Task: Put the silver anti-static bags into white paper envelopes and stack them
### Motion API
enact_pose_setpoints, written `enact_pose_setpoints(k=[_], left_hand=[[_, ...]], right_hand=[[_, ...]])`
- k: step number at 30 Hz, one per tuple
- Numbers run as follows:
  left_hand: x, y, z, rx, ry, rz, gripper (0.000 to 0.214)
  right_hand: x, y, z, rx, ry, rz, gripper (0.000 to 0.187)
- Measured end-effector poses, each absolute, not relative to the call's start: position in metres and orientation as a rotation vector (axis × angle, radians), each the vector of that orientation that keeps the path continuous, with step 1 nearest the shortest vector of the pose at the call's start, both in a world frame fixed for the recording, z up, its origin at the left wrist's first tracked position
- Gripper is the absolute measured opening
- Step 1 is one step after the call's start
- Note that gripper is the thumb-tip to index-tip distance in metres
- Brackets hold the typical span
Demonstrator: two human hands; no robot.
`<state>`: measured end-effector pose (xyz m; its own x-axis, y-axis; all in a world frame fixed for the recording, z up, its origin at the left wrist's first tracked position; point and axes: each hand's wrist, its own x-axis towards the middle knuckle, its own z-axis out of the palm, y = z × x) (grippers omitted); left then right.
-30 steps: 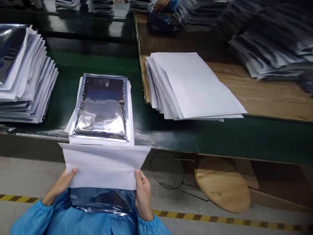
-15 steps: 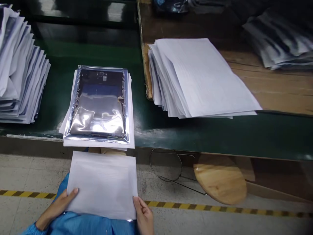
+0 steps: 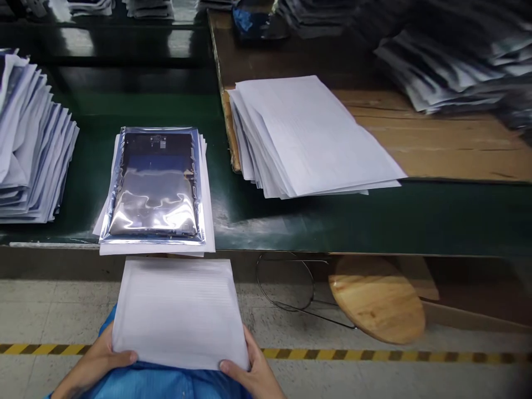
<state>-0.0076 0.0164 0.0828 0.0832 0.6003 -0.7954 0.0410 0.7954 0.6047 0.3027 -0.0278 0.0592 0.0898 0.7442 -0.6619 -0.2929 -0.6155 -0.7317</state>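
Two-handed, hold level and unbent the white packet point(image 3: 180, 313), gripped at its near left and right corners by left hand point(image 3: 102, 357) and right hand point(image 3: 252, 366), probably from beneath too, on the near side of the tabletop point(image 3: 374, 221).

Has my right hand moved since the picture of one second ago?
Yes. Judged against the front edge of the table, the right hand has moved down in view, farther from it.
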Motion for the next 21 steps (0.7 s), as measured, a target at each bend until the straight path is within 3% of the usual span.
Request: enact_pose_setpoints(k=[3, 8, 11, 15, 21], left_hand=[[0.004, 0.015, 0.079, 0.551, 1.463, 0.452, 0.072], [0.012, 0.008, 0.065, 0.56, 1.579, 0.409, 0.055], [0.009, 0.012, 0.065, 0.613, 1.513, 0.324, 0.049], [0.0, 0.025, 0.075, 0.71, 1.329, 0.201, 0.044], [0.012, 0.046, 0.099, 0.902, 1.174, 0.111, 0.043]], right_hand=[[0.301, -0.024, 0.053, -1.567, -0.431, 1.604, 0.068], [0.291, -0.027, 0.033, -1.748, -0.403, 1.484, 0.027], [0.297, -0.028, 0.031, -1.706, -0.425, 1.527, 0.032], [0.313, -0.013, 0.029, -1.499, -0.355, 1.663, 0.055], [0.332, -0.009, 0.027, -1.504, -0.194, 1.826, 0.05]])
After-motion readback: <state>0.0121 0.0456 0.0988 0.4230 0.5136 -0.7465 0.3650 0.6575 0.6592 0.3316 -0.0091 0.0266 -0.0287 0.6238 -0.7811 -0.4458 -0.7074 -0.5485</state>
